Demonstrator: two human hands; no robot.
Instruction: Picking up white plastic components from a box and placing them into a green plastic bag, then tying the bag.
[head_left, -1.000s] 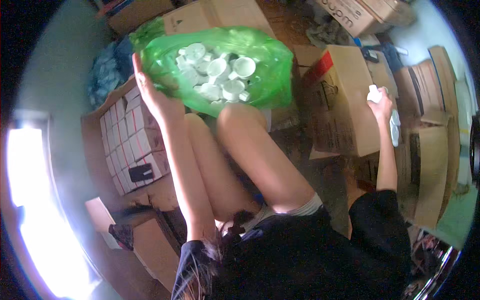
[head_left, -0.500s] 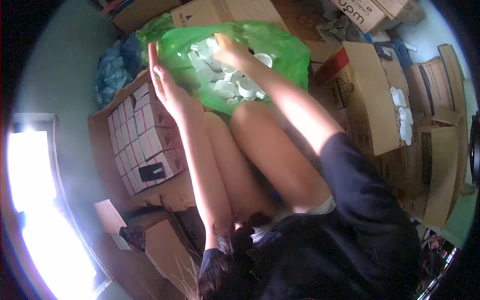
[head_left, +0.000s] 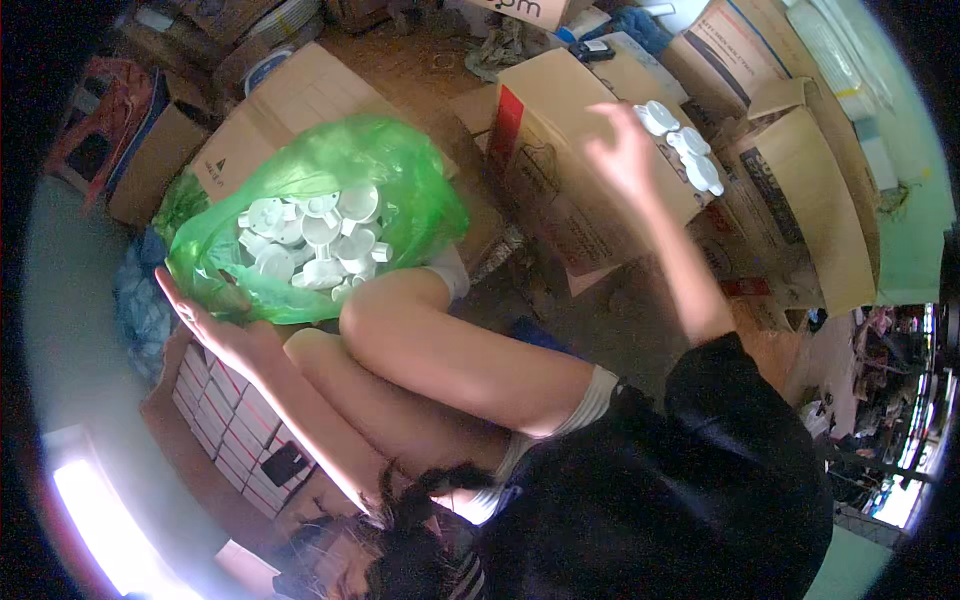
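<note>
A green plastic bag [head_left: 405,170] lies open in front of my knees, with a heap of round white plastic fittings [head_left: 320,232] with short tube ends inside. My left hand [head_left: 215,330] is at the bag's near left edge, its fingers stretched out along the plastic. Off to the right, my right hand [head_left: 625,155] is raised above a cardboard box [head_left: 570,130] with its fingers apart, and nothing shows in it. Just beside it, several joined white round pieces [head_left: 685,145] lie in a row on the box.
By my left forearm, a carton [head_left: 160,400] holds rows of small white boxes [head_left: 225,405], with a black phone-like object [head_left: 285,463] on top. A flattened cardboard sheet [head_left: 300,100] lies beyond the bag. Other cartons [head_left: 800,190] stand at the far right.
The view has turned right. My right hand has left the fittings in the bag and moved right, over to the cardboard box. My left hand stays by the bag's left edge.
</note>
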